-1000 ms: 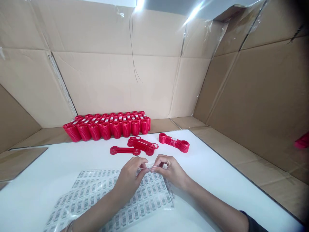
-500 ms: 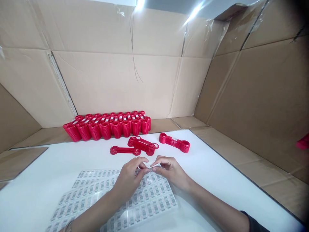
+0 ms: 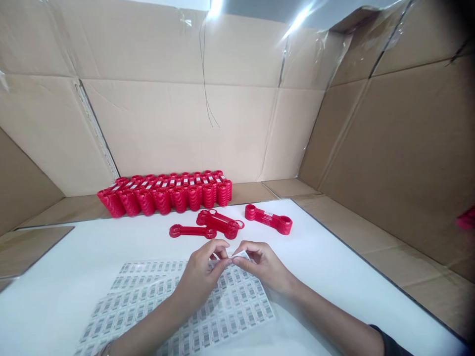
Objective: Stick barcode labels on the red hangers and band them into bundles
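Both my hands meet over the far edge of a barcode sticker sheet [image 3: 148,301] lying on the white table [image 3: 334,277]. My left hand [image 3: 202,274] pinches the sheet's corner between thumb and fingers. My right hand [image 3: 260,264] pinches a small white sticker [image 3: 241,254], fingertips touching those of the left. Just beyond my hands lie a single red plastic piece [image 3: 192,231], a small pile of the same red pieces [image 3: 219,222] and a short stack [image 3: 267,218].
A long row of stacked red pieces [image 3: 166,192] stands at the table's far edge. Brown cardboard walls [image 3: 193,118] enclose the table at the back, left and right. Another red item [image 3: 465,217] shows at the far right.
The sticker sheet has shifted slightly right under my hands. My fingertips have drawn closer together around the small sticker. The red pieces have not moved.
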Demonstrator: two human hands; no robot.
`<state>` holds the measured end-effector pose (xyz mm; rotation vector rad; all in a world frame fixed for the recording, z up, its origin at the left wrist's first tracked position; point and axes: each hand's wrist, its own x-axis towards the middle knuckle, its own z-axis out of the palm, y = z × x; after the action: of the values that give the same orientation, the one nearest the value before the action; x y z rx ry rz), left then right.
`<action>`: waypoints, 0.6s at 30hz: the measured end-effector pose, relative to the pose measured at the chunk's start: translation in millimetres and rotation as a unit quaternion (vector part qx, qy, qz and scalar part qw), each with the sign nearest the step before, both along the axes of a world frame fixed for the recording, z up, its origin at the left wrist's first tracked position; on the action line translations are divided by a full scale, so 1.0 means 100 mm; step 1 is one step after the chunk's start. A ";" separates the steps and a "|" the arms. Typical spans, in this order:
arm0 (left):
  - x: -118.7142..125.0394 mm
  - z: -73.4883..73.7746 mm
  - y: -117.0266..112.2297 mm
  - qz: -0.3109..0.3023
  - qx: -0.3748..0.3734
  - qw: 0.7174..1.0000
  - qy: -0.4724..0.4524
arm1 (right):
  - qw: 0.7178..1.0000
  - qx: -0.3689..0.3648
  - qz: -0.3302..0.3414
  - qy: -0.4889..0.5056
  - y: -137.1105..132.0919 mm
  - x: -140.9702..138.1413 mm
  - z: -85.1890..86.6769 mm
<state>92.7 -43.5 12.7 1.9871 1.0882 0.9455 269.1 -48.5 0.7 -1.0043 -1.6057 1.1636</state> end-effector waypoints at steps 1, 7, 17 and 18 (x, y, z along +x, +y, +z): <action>0.00 0.00 0.00 -0.001 -0.003 1.000 -0.002 | 1.000 0.003 0.004 0.003 0.00 0.00 0.00; 0.02 -0.01 -0.02 0.001 -0.011 1.000 -0.001 | 0.999 0.028 0.006 -0.024 0.00 0.01 0.04; -0.23 0.34 0.17 -0.109 -0.030 0.977 0.179 | 0.996 0.074 -0.035 -0.023 -0.01 0.08 0.12; -0.28 0.42 0.18 -0.100 -0.018 0.973 0.208 | 0.995 0.092 -0.044 -0.022 -0.01 0.09 0.14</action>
<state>64.6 -25.4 54.8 2.2735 1.0838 0.4086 278.2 -49.4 14.8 -0.9762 -1.6522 0.9228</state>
